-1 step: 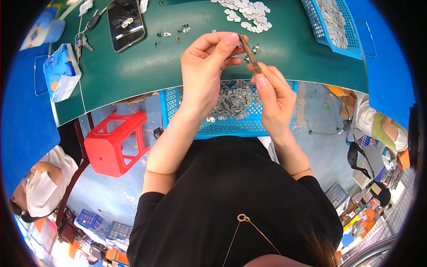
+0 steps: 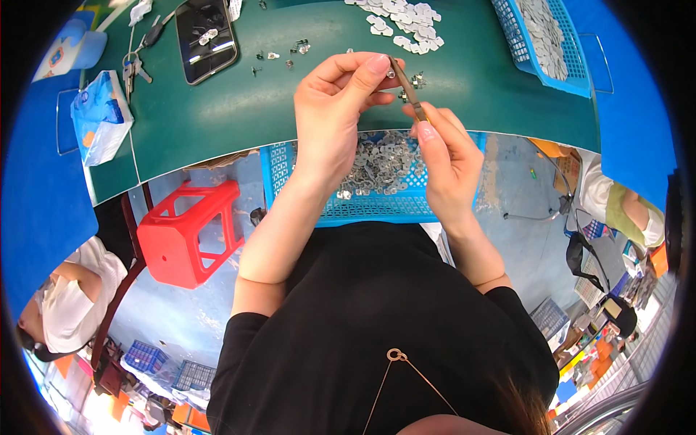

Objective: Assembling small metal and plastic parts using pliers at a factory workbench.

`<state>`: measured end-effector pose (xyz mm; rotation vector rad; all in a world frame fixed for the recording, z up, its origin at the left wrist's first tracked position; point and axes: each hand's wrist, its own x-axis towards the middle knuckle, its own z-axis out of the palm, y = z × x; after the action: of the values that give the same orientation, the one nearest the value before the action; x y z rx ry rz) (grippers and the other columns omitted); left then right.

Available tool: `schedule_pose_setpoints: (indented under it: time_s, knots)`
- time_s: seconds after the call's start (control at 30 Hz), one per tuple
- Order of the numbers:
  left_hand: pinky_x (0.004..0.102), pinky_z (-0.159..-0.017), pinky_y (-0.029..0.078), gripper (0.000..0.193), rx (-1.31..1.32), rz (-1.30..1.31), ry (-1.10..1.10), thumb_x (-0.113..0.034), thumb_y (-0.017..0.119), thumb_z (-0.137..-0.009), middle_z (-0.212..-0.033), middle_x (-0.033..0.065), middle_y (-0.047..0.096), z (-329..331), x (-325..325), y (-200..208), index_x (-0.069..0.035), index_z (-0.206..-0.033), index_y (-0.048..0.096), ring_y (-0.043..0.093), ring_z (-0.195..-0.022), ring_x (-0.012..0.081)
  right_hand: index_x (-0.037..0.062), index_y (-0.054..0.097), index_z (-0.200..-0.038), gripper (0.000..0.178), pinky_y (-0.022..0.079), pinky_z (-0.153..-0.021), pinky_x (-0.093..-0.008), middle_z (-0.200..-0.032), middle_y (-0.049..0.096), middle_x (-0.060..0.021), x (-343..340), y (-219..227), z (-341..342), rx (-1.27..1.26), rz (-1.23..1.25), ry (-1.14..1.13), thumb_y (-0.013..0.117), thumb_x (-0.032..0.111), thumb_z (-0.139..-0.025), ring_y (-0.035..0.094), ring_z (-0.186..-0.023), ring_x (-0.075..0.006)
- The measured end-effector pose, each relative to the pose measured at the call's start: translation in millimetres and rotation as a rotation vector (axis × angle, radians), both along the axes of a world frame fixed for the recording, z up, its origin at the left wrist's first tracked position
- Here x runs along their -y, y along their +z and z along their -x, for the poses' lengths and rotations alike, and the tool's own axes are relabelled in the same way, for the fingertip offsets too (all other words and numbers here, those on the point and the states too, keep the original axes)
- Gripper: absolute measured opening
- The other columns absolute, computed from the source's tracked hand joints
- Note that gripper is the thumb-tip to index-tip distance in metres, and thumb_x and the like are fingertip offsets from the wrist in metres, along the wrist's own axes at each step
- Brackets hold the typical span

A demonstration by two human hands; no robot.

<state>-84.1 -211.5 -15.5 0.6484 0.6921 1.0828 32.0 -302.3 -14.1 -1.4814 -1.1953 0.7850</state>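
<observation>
Over the near edge of the green table, my left hand (image 2: 335, 101) pinches a small shiny metal part (image 2: 391, 73) between thumb and fingers. Most of that part is hidden by the fingertips. My right hand (image 2: 448, 148) is closed around a slim, pointed dark-metal tool (image 2: 409, 93) that looks like tweezers. Its tip meets the part at my left fingertips. Just beyond the tool lie a few small metal pieces (image 2: 417, 80). Below my hands, a blue plastic basket (image 2: 377, 209) at my lap holds many small metal parts (image 2: 380, 163).
White flat pieces (image 2: 406, 22) lie at the table's far side. A blue basket (image 2: 518, 43) of similar pieces stands far right. At left are a phone (image 2: 206, 43), keys (image 2: 134, 69) and a tissue pack (image 2: 101, 119). A red stool (image 2: 177, 243) stands on the floor; people sit at both sides.
</observation>
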Motion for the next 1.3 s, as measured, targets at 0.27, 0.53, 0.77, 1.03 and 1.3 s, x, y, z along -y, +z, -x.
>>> schedule_pose_setpoints:
  time_s: [0.27,0.53,0.77,1.03,1.3]
  knots:
    - [0.0236,-0.07,0.052,0.018,0.045,-0.046,-0.135,-0.019,0.063,-0.088,-0.09,0.008,0.066,12,-4,-15,-0.002,-0.095,0.063,0.063,-0.078,0.0122,-0.0019,0.062,-0.101,0.038,0.031,-0.046,-0.018,-0.08,0.057,-0.008,-4,11,-16,-1.282,0.422,0.343,0.043,0.03,-0.093,0.044,-0.057,-0.0076]
    - [0.0236,-0.061,0.051,0.016,-0.827,-0.513,0.191,-0.012,0.068,-0.083,-0.086,0.0035,0.068,43,-28,-5,-0.002,-0.095,0.066,0.063,-0.073,0.0093,-0.005,0.064,-0.098,0.03,0.03,-0.05,-0.0226,-0.069,0.052,-0.0032,-16,4,-29,0.236,0.156,-0.017,0.054,0.022,-0.091,0.042,-0.058,-0.0086]
    - [0.0309,-0.061,0.049,0.019,-1.304,-0.893,0.153,-0.021,0.071,-0.076,-0.086,0.0029,0.062,37,-29,-17,-0.012,-0.093,0.067,0.062,-0.07,0.0194,-0.0036,0.063,-0.101,0.026,0.038,-0.057,-0.0249,-0.074,0.054,-0.0063,-18,8,-20,0.596,0.119,-0.113,0.066,0.015,-0.083,0.046,-0.063,-0.012]
    - [0.0267,-0.062,0.048,0.012,-1.457,-1.242,0.029,-0.015,0.069,-0.079,-0.086,0.0019,0.065,24,-62,-22,-0.013,-0.091,0.069,0.062,-0.069,0.0158,-0.0047,0.061,-0.106,0.027,0.04,-0.06,-0.0231,-0.083,0.057,-0.0053,-11,20,-21,0.395,0.129,-0.07,0.064,0.011,-0.084,0.048,-0.07,-0.0098]
    - [0.0222,-0.066,0.05,0.013,-0.213,-0.313,0.071,-0.006,0.073,-0.078,-0.09,0.0099,0.068,10,-22,-1,0.002,-0.085,0.065,0.061,-0.073,0.0104,-0.0066,0.056,-0.116,0.03,0.04,-0.071,-0.0214,-0.099,0.057,-0.0073,-4,4,-9,-0.024,0.02,0.022,0.052,0.009,-0.09,0.05,-0.082,-0.0103]
